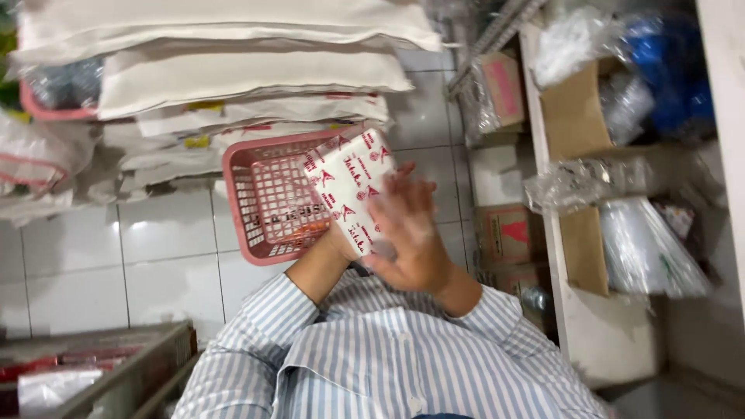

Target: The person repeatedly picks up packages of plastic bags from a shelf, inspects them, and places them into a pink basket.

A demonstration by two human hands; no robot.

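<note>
Striped blue-and-white sleeves [372, 365] of mine fill the bottom of the view, both forearms raised toward the pink basket [268, 198]. My right hand [411, 229] lies flat, fingers spread and loose, against the near face of a white packet with red marks [349, 174]. My left hand [335, 239] is behind that packet, so I cannot tell how its fingers sit. That packet stands tilted just above the basket's right rim, over white floor tiles [116, 264]. Stacked white sacks [233, 70] lie beyond the basket.
</note>
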